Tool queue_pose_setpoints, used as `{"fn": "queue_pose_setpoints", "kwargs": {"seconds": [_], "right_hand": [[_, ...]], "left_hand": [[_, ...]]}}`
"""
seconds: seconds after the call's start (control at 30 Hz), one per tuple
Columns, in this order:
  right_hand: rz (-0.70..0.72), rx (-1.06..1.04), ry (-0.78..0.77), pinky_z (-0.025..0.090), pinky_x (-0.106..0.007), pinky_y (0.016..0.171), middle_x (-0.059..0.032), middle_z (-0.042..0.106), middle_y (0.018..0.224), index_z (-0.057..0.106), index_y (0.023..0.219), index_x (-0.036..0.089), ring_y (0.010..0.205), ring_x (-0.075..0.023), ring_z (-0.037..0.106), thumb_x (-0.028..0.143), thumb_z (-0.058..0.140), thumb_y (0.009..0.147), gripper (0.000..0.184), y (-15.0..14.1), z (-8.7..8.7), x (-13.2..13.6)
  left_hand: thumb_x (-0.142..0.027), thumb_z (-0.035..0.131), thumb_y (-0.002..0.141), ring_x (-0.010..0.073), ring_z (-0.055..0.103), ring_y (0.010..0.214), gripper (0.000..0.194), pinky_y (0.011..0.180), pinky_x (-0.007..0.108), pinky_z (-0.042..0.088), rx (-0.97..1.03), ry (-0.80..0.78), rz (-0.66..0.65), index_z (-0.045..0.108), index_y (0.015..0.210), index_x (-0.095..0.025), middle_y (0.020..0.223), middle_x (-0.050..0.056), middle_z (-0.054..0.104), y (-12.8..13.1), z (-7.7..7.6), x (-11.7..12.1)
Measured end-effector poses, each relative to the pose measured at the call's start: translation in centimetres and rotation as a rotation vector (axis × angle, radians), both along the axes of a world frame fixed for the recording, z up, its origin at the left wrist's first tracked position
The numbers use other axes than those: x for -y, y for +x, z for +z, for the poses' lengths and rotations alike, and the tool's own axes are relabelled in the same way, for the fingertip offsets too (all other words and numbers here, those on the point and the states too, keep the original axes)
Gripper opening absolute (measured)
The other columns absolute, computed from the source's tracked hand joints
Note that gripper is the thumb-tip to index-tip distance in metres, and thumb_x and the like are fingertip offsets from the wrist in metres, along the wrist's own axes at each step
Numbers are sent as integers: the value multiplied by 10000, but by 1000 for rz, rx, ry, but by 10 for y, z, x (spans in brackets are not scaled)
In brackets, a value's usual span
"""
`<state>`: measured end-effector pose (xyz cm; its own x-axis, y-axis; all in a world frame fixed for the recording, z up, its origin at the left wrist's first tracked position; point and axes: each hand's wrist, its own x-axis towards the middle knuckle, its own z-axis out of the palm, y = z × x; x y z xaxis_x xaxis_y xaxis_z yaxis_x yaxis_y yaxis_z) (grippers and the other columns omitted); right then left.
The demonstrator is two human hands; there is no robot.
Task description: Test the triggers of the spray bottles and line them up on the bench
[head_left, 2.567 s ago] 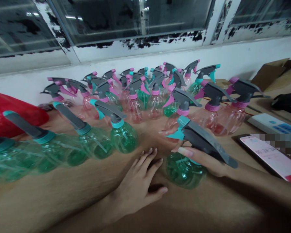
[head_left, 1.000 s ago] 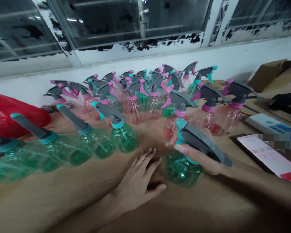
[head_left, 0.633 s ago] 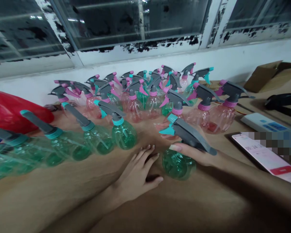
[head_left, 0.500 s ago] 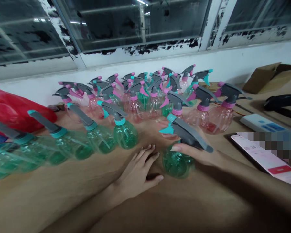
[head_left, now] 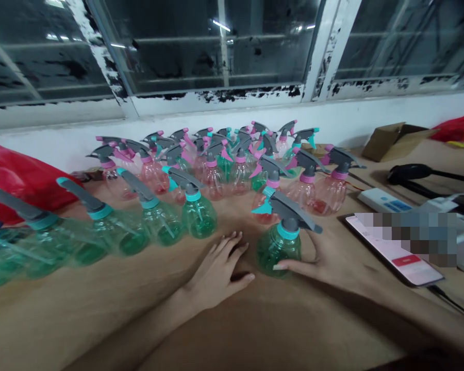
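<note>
A green spray bottle (head_left: pixel 276 250) with a turquoise collar and grey trigger head stands upright on the table in front of me. My right hand (head_left: pixel 328 263) is closed round the right side of its body; the thumb lies across the front and the other fingers are mostly hidden behind. To the left of that bottle, my left hand (head_left: pixel 220 273) rests flat on the table with its fingers stretched out, holding nothing. Beyond the left hand is another green spray bottle (head_left: pixel 199 214), the right end of a row of green ones (head_left: pixel 162 221) running leftward.
Several pink spray bottles (head_left: pixel 239 175), mixed with green ones, crowd the back by the wall. Red plastic bags lie left (head_left: pixel 27 175) and far right. A cardboard box (head_left: pixel 386 141), a white device (head_left: pixel 384 200) and a phone (head_left: pixel 421 275) are at right.
My right hand has slid from the bottle's neck down to its body, uncovering the turquoise collar. The camera has turned slightly right. My left hand stays flat on the table.
</note>
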<state>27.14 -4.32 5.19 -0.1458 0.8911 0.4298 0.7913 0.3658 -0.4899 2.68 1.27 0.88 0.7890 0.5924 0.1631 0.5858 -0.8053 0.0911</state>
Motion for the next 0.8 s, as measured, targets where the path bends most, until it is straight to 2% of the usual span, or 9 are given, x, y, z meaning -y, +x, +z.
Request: {"fn": "queue_pose_setpoints", "kwargs": {"seconds": [0.07,0.13,0.2,0.37,0.5,0.63,0.8], "right_hand": [[-54,43,11,475,-542,884,-174,629,1158,545,1145,159,1105,-367,572,605,660,691,646,-2,-2,4],[-67,77,15,506,-530,823,-181,666,1071,582,1052,152,1026,-369,618,600,628,727,556,-5,-1,4],[-66,111,42,503,-531,828,-180,678,1054,597,1021,155,1014,-374,628,586,628,737,517,-10,2,-1],[-65,67,23,504,-505,842,-194,656,1133,530,1171,115,1045,-365,618,542,645,748,612,-29,5,-25],[-79,7,-34,504,-551,783,-196,648,1115,457,1249,129,1000,-395,624,594,588,760,687,-44,2,-53],[-28,-18,-38,498,-519,802,-192,613,1173,440,1243,155,1026,-383,613,530,600,776,620,-56,5,-77],[-11,-33,-73,507,-470,769,-184,636,1085,412,1247,123,934,-343,642,451,611,786,600,-64,11,-95]], "left_hand": [[-479,562,889,300,349,1325,569,1048,455,333,8,17,14,479,1308,-104,1433,169,394,1,-1,4],[-446,547,904,313,364,1314,541,1039,468,344,18,38,39,483,1302,-86,1413,181,418,2,-4,10],[-403,514,924,323,367,1311,500,1027,481,355,32,58,70,484,1298,-72,1396,189,438,2,-8,17],[-364,466,928,322,438,1263,418,961,456,431,98,148,132,541,1234,-89,1331,175,517,-2,-18,35],[-356,472,920,318,458,1246,397,938,448,447,117,152,151,559,1212,-102,1311,160,540,-5,-20,39],[-364,490,913,319,454,1246,404,956,454,426,113,130,152,567,1214,-107,1327,155,527,-5,-20,39],[-373,495,913,313,453,1242,415,956,449,421,94,125,155,560,1234,-119,1349,145,506,-4,-18,38]]}}
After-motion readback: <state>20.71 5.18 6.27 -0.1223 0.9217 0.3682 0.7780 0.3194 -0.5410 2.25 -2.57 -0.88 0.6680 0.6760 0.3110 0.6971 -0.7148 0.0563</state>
